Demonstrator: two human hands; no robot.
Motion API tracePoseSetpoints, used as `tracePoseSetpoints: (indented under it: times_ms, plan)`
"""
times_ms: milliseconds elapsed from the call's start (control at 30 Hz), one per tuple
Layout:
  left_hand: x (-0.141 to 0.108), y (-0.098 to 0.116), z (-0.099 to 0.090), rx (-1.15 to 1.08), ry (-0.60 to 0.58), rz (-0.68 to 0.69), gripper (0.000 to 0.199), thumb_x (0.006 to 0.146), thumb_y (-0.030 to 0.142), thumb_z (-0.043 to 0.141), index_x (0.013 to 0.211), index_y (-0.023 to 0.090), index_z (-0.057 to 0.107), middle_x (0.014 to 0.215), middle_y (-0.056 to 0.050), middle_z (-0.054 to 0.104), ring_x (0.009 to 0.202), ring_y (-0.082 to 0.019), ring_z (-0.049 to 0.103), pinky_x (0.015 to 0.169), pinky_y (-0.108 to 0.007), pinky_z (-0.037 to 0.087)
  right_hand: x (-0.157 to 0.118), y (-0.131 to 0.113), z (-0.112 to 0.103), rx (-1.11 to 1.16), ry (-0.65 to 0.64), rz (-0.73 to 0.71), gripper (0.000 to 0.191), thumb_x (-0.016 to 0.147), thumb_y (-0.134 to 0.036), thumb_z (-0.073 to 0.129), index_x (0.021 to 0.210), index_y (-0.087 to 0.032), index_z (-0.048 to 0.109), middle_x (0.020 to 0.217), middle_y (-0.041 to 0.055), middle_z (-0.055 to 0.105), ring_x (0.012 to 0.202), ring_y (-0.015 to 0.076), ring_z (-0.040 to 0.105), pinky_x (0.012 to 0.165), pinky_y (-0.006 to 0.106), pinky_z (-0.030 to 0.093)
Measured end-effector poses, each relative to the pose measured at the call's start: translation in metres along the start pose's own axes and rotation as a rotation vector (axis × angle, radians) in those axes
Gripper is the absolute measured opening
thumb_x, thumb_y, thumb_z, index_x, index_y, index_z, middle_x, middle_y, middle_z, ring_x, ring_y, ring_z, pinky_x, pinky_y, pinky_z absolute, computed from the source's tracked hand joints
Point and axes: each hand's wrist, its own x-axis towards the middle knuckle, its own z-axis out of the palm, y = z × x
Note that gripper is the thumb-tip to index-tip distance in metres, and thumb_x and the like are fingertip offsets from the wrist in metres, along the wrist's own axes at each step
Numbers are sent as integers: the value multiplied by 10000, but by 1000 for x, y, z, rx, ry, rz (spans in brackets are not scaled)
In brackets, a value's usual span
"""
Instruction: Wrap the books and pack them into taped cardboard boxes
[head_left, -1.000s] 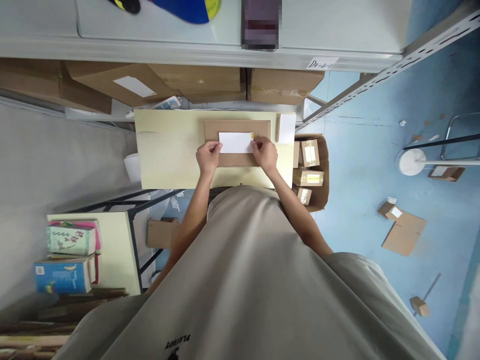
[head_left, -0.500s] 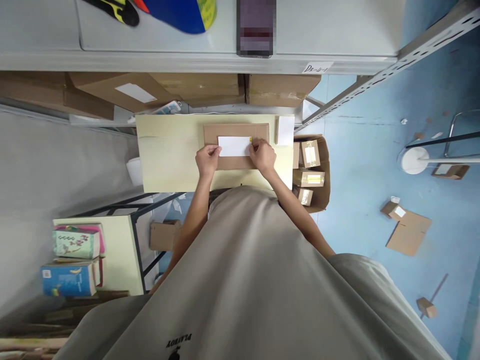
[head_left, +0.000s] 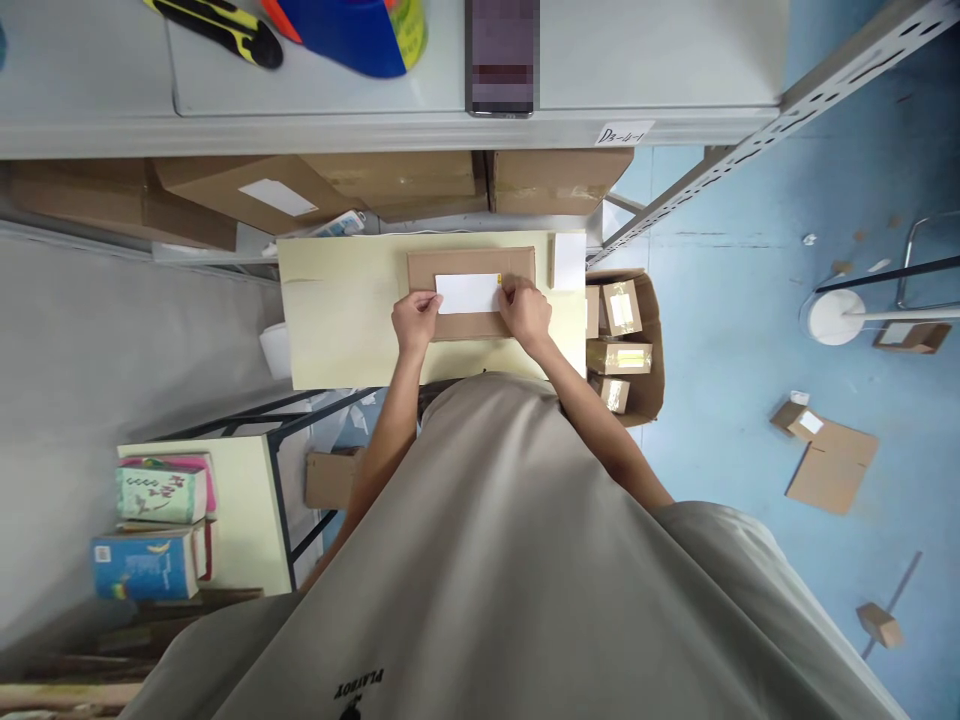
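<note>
A white label (head_left: pixel 468 294) with a small yellow mark at its right end lies over a flat brown cardboard box (head_left: pixel 472 262). My left hand (head_left: pixel 416 318) is closed, pinching the label's left edge between thumb and fingertips. At the opposite end, my right hand (head_left: pixel 527 312) is closed with its fingertips on the label's right edge. The box rests on a pale yellow table (head_left: pixel 341 320). A white stack of labels or paper (head_left: pixel 568 262) sits at the table's right end.
Right of the table is an open carton (head_left: pixel 654 360) with several small boxes. Beyond the table stands a grey shelf (head_left: pixel 375 130) with a phone (head_left: pixel 501 60), a cutter (head_left: pixel 225 28) and large cartons (head_left: pixel 562 182). Books (head_left: pixel 142 563) lie at lower left.
The view has shifted slightly, moving the shelf and floor items in the picture. Both hands keep their hold at the label's ends, with no clear movement.
</note>
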Motion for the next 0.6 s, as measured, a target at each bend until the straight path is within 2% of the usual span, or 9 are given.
tracePoseSetpoints:
  times_ms: [167, 300, 433, 533, 600]
  plan:
    - [3, -8, 0, 7, -6, 14, 179, 840, 334, 779, 927, 180, 811, 933, -99, 831, 915, -246, 786, 895, -356, 600, -30, 4, 5, -131, -48, -215, 378, 1142, -319, 379, 1398, -169, 614, 1432, 196, 661, 1209, 327, 664, 978, 415, 533]
    - [3, -8, 0, 8, -10, 8, 187, 841, 336, 781, 937, 179, 813, 924, -99, 824, 911, -243, 785, 888, -348, 600, -43, 8, 9, -231, -79, -367, 499, 1161, -305, 314, 1588, -143, 516, 1455, 222, 647, 1254, 317, 641, 1066, 437, 496]
    - [3, -5, 0, 5, -5, 10, 143, 839, 314, 788, 908, 191, 809, 920, -92, 825, 905, -249, 785, 891, -358, 599, -23, 0, 9, -262, -70, -341, 574, 1152, -274, 285, 1661, -39, 412, 1457, 278, 639, 1274, 346, 629, 1093, 473, 488]
    - [2, -3, 0, 0, -7, 10, 139, 840, 307, 795, 902, 183, 810, 923, -102, 826, 901, -251, 785, 893, -358, 596, -6, -9, 7, -264, -75, -306, 585, 1139, -219, 283, 1679, -15, 374, 1460, 299, 629, 1277, 356, 629, 1101, 489, 481]
    - [2, -2, -1, -1, -9, 10, 144, 842, 307, 794, 907, 180, 812, 924, -105, 826, 903, -255, 787, 901, -365, 596, -5, -13, 7, -285, -93, -302, 589, 1114, -153, 303, 1686, -23, 364, 1452, 306, 623, 1279, 351, 628, 1104, 488, 475]
